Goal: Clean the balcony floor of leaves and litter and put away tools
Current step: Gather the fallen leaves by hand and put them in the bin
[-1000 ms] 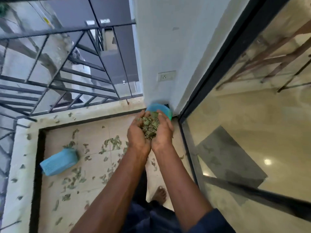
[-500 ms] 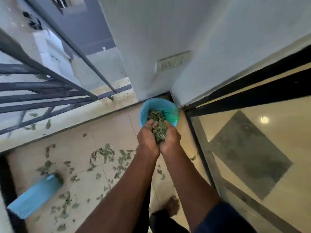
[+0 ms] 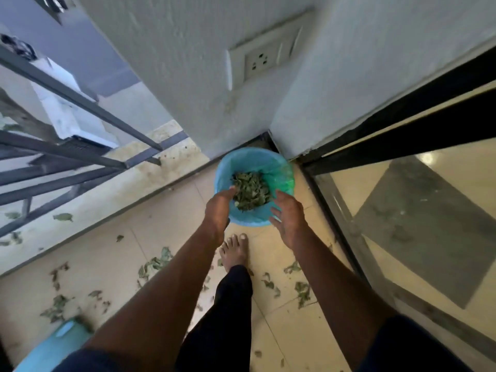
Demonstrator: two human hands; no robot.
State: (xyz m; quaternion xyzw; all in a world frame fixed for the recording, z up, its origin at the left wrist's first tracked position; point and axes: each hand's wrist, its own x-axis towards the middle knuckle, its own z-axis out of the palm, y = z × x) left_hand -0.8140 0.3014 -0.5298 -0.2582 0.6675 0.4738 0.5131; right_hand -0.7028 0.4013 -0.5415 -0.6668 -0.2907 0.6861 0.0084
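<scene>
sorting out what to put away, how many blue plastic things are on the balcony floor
2: the blue bin in the wall corner, and a blue item at lower left, partly cut off. More may lie outside the frame.

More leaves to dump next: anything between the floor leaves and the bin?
Nothing visible does. The bin is open-topped in the corner; the floor leaves lie scattered just before it, with only the person's own foot among them.
</scene>
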